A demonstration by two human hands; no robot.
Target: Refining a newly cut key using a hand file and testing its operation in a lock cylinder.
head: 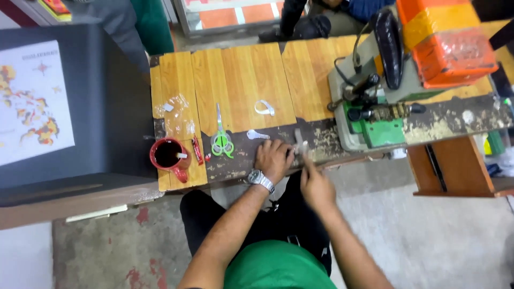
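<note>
Left hand (273, 159), wristwatch (261, 178) on the wrist, lies knuckles up on the worn front edge of the wooden workbench (241, 75). Fingers curled down and pressing on a small metal piece (299, 140), likely a key, that sticks out just past the fingertips. Grip itself is hidden under the hand, so how tightly it has hold of the piece I cannot tell.

Right hand (316, 184) is just right of the left hand and nearer the body, blurred. Fingers bunched together and pointing up at that same metal piece. It seems to pinch something thin, possibly a tool, but blur hides it; cannot tell what it holds or how closed it is.

Just left of the left hand: a key (257, 135) lying flat on the bench. Further left: green-handled scissors (221, 140), closed, handles toward the person. Beyond the left hand, further up the bench: a curled white strip (264, 107). Far left at the bench corner: a red mug (169, 156) with dark liquid, clear plastic wrap (175, 115) behind it.

Right of both hands: a key-cutting machine (369, 101) with green base, near but not touching. An orange box (447, 40) sits beyond it.
</note>
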